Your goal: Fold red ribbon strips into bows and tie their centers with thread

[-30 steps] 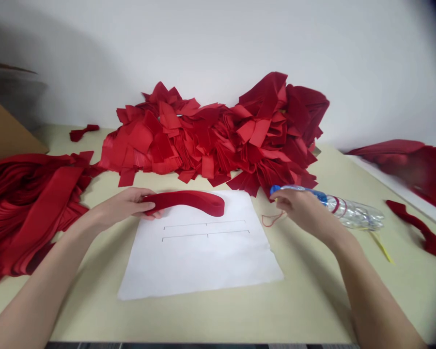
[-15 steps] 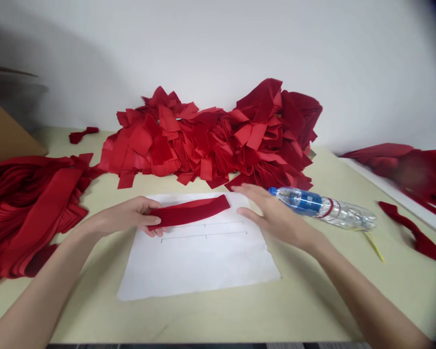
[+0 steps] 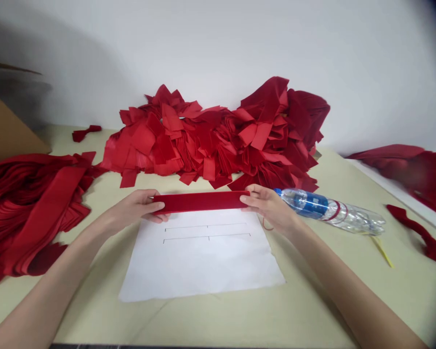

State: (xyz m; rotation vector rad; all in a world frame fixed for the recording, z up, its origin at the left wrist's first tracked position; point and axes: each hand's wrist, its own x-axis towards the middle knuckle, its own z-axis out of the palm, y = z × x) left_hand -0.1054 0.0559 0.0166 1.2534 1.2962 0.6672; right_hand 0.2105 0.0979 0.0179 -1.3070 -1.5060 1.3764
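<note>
Pinching its ends, the apt grip, left hand (image 3: 136, 208) and right hand (image 3: 271, 206) hold a flat red velvety fabric strip (image 3: 203, 201), judged light and limp, at the far edge of the white paper sheet (image 3: 203, 269)

A long, narrow strip of deep-red, velvety-looking fabric (image 3: 203, 201) is drawn out straight and smooth, pinched at both ends. It runs crosswise along the far edge of the white paper sheet with thin ruled lines (image 3: 203, 271), beyond those lines and roughly parallel to them. Its broad face shows, with a thin brighter line along the upper edge. Whether it touches the sheet is unclear.
</note>
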